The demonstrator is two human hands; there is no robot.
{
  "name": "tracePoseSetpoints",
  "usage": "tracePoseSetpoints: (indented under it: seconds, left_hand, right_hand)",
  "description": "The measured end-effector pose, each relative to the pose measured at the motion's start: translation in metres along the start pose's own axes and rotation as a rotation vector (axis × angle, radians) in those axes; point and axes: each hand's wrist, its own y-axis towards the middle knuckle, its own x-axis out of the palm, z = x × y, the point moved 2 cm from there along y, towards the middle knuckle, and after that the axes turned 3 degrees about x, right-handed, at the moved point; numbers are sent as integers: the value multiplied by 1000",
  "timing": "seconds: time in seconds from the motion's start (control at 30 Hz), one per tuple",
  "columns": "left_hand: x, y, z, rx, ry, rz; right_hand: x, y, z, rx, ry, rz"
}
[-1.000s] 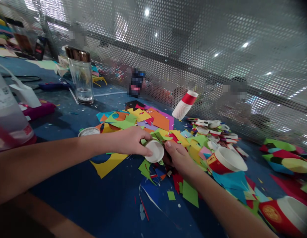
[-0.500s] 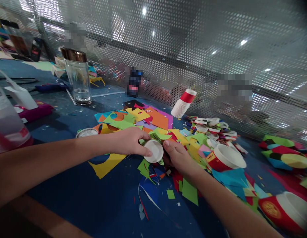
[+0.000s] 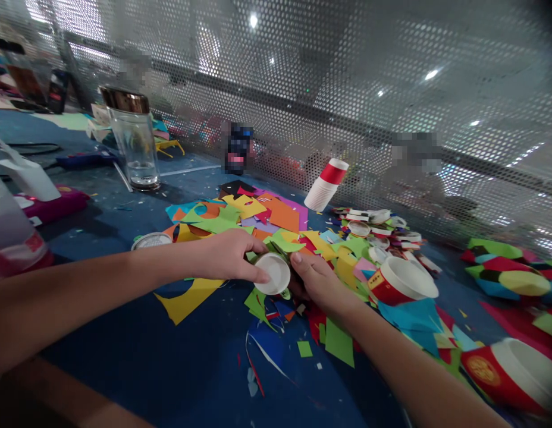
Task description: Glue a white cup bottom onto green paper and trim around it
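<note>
My left hand [image 3: 238,255] pinches a small white round cup base [image 3: 273,273], thumb on its face and fingers behind it. The piece looks like the cut-off bottom of a paper cup, with its hollow side tilted up toward me. My right hand [image 3: 318,279] is closed just to the right, its thumb close to the rim. Its other fingers are bent underneath and hidden, so what they grip cannot be made out. Coloured paper scraps [image 3: 258,217] lie under and around both hands.
Red and white paper cups [image 3: 407,282] lie on the right, with a cup stack [image 3: 326,185] behind. Cut cup rings [image 3: 378,229] are heaped near the perforated metal panel [image 3: 347,89]. On the left are a glass bottle [image 3: 135,139] and a round white lid [image 3: 151,240].
The cup base has tipped slightly, showing more of its hollow inside. Both hands keep nearly the same pose, and the whole view has shifted a little.
</note>
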Motion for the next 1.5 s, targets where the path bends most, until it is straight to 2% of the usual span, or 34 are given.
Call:
tracePoseSetpoints:
  seconds: [0.57,0.73,0.9,1.07,1.2,1.5]
  left_hand:
    - [-5,0,4,-15,46,-24]
    - [-10,0,1,-37,76,14]
    - [-13,1,-6,-59,57,19]
    - [-12,1,-4,-86,83,8]
    - [-9,0,-4,-101,57,-4]
    - [-7,0,-6,-70,-53,-68]
  right_hand:
    - [1,2,1,21,75,-75]
    - [0,1,3,35,95,-35]
    - [-1,1,7,98,160,76]
    - [-1,2,3,56,288,140]
    - [0,2,2,5,434,154]
    - [0,0,9,61,374,105]
